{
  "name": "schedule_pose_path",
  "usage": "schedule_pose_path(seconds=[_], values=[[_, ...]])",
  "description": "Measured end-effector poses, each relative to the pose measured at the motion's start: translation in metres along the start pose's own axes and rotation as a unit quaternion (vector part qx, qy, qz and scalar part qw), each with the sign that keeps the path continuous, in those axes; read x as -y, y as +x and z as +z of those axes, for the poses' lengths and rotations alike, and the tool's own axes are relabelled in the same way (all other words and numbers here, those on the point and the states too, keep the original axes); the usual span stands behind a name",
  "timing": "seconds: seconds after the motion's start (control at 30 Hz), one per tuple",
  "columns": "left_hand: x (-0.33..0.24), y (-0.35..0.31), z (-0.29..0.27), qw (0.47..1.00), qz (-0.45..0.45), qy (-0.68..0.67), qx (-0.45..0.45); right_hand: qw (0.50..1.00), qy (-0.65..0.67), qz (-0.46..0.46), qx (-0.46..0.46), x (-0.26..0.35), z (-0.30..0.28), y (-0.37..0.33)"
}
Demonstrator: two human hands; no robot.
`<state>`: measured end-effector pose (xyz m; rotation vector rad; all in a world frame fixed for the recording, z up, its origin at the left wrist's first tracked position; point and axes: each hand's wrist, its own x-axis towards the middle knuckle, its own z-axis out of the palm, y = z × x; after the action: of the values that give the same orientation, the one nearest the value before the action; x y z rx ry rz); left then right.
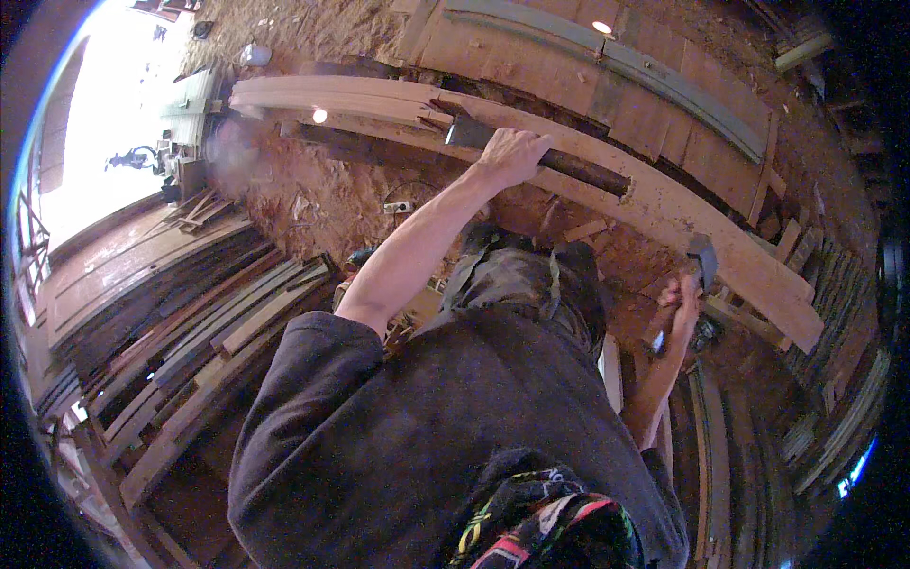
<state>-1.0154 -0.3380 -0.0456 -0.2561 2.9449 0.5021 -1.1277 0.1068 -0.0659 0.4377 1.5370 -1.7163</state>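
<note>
My left hand (515, 156) is closed round what looks like a wide chisel (466, 132), its pale metal blade pointing left along a long timber beam (678, 204). The blade lies by a dark, splintered notch in the beam; its handle is mostly hidden by my fingers. To the right of that hand, a long dark slot (592, 177) runs along the beam. Lower right, my right hand (679, 302) grips a hammer (701, 254), with its blocky dark head up, near the beam's near edge and apart from the chisel.
Beyond the beam lie wide boards (531, 57) with a greenish strip across them. Stacked planks (180, 370) fill the left side, and more timber (825, 379) lies at the right. A power socket (398, 207) with a cable rests on the reddish dirt floor.
</note>
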Motion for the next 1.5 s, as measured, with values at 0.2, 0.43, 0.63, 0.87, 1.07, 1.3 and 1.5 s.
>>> schedule_pose_path(seconds=[0.2, 0.43, 0.63, 0.87, 1.07, 1.3, 1.5], values=[[-0.001, 0.004, 0.001, 1.000, -0.001, 0.027, 0.013, 0.973, 0.073, -0.116, -0.186, 0.018, 0.041, -0.004], [0.025, -0.012, -0.001, 0.999, -0.011, 0.035, 0.005, 0.993, -0.067, -0.003, 0.094, -0.014, 0.180, -0.029], [0.039, -0.023, -0.005, 0.998, -0.022, 0.050, 0.033, 0.997, -0.066, 0.040, 0.015, -0.004, 0.170, -0.021], [-0.011, -0.006, -0.011, 0.978, 0.195, 0.076, 0.026, 0.995, -0.089, 0.032, 0.022, -0.001, 0.141, -0.011], [0.002, -0.010, -0.002, 0.997, 0.069, -0.012, -0.040, 0.993, -0.094, 0.044, 0.048, -0.009, 0.134, -0.022], [0.012, -0.005, -0.005, 1.000, 0.023, -0.017, -0.012, 0.996, -0.067, 0.054, 0.024, -0.017, 0.124, -0.022], [0.006, -0.002, -0.005, 0.999, 0.019, -0.034, -0.032, 0.998, -0.052, 0.048, 0.004, -0.024, 0.121, -0.022]])
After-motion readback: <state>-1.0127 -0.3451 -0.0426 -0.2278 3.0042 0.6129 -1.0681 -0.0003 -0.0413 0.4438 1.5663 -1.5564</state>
